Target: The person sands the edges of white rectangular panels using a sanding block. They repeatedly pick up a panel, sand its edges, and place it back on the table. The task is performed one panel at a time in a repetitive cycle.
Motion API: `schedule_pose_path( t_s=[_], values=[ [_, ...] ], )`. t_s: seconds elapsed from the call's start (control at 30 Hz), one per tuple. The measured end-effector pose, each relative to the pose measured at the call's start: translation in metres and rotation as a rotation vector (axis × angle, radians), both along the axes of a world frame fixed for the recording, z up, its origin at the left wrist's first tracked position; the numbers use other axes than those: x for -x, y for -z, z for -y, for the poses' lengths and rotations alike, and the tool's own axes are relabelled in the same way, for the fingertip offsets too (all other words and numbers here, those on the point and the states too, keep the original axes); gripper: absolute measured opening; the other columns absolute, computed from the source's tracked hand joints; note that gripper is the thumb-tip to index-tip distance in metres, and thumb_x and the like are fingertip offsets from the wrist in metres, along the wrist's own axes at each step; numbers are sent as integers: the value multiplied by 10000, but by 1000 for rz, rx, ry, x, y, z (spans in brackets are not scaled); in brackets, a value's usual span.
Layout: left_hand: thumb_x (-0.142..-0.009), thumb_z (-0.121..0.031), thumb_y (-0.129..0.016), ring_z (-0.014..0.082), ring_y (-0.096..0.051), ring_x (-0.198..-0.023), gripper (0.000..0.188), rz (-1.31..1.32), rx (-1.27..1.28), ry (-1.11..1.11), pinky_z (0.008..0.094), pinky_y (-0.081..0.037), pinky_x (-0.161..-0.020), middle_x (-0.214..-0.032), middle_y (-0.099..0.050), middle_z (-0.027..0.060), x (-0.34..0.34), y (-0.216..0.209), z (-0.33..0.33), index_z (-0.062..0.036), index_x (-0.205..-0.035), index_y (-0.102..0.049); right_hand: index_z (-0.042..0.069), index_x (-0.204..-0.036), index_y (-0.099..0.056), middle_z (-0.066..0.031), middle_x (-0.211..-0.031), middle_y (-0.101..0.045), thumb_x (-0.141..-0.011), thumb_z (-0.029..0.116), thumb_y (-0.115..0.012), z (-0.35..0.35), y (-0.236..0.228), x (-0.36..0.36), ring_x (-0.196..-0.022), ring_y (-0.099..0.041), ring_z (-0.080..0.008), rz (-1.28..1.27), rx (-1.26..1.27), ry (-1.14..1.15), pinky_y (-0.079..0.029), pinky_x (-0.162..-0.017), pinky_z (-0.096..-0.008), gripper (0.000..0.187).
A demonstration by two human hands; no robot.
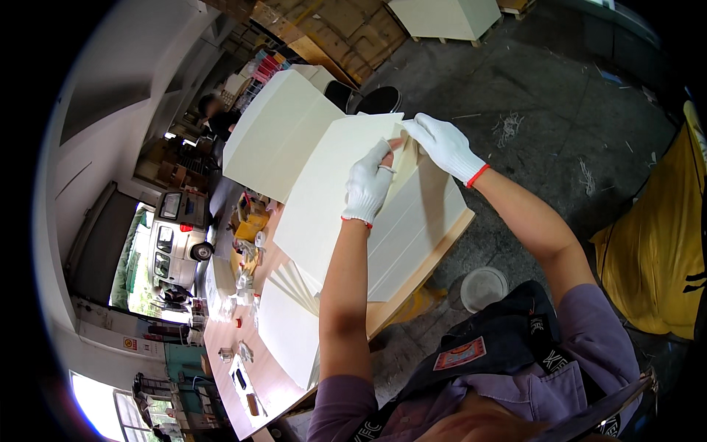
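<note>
Both my hands wear white knit gloves with red cuffs. My left hand [368, 183] is closed on the edge of large cream sheets [324, 177], with bare fingertips showing at the glove's end. Close by, my right hand [443, 146] has its fingers bent over the far corner of the same sheets. Between the hands, the sheets' edges bend up and stand slightly apart. Under them lies a thick stack of cream sheets [412, 236] at the table's edge. Several fanned sheets [294, 286] stick out on the near left.
The wooden table [221, 353] carries small tools and a yellow box [252, 219]. More large sheets [283, 132] lie farther back. A white bucket [484, 288] stands on the floor, a yellow sack [655, 243] at right. Another person [219, 118] is at the back left, near a parked van [174, 239].
</note>
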State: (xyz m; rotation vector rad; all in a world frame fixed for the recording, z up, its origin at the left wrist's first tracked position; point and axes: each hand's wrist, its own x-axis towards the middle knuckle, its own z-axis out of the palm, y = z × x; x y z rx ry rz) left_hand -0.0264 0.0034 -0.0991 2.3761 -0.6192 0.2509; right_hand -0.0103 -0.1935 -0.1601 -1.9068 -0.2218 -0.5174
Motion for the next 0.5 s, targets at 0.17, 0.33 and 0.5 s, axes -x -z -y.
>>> schedule_pose_path(
  t_s=[0.17,0.33,0.5],
  values=[
    [-955,-275,-749,325,-727,-1074,374,-20,-126,-5,389,-550,-959,-1210,-752,155,3,1,0,-218,-1323,-716,58,-1115,-656,-235,-992,-720,-1084,542,-427,-1,1,1,-979,-683,-439,6,-18,4,-505,-811,-515,536],
    [-921,-288,-787,325,-730,-1072,407,-49,-114,-23,398,-550,-947,-1204,-755,150,3,0,0,-218,-1316,-719,57,-1099,-655,-231,-981,-722,-1085,549,-423,-1,1,1,-974,-687,-432,-7,-19,3,-507,-815,-506,544],
    [-963,-266,-736,327,-731,-1091,358,-90,-83,-51,393,-552,-939,-1233,-748,149,15,-13,8,-221,-1318,-718,57,-1083,-640,-206,-937,-687,-1088,551,-425,0,-1,4,-921,-668,-407,-28,-23,3,-497,-802,-480,539]
  ],
)
